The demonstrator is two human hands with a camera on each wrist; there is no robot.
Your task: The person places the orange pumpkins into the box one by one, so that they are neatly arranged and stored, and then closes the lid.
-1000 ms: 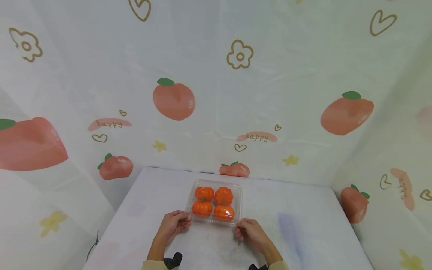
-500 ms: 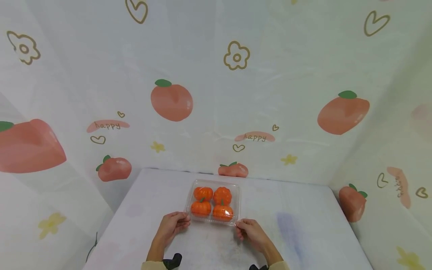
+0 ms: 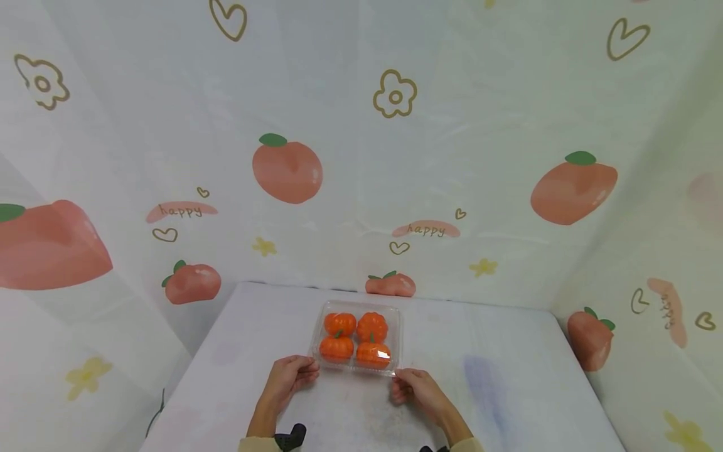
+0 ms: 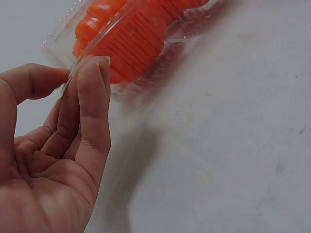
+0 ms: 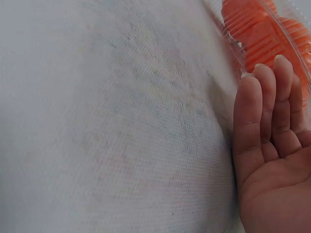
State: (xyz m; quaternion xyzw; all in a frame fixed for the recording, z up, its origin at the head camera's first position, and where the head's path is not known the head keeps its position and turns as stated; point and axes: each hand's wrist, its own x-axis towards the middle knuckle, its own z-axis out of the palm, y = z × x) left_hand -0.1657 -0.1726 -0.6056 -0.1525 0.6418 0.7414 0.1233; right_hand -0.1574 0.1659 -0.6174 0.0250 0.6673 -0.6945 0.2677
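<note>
Several small orange pumpkins (image 3: 336, 349) with green stems sit inside a clear plastic clamshell box (image 3: 361, 370) on the white table. My left hand (image 3: 284, 381) pinches the box's near left corner between thumb and fingers. In the left wrist view, the thin plastic edge (image 4: 65, 87) shows between thumb and fingertips. My right hand (image 3: 423, 390) pinches the near right corner with thumb and index finger. In the right wrist view, the other fingers (image 5: 249, 116) extend beside the box's side, and the thumb is mostly out of frame.
A white cloth (image 3: 508, 370) with faint coloured stains covers the table. Around it hangs a white curtain (image 3: 350, 251) printed with peaches, hearts and flowers. A thin dark cord (image 3: 155, 414) hangs off the left side.
The head view has shifted slightly. Both hands stay at the same corners of the box, and the right hand's lower fingers have moved a little to the left.
</note>
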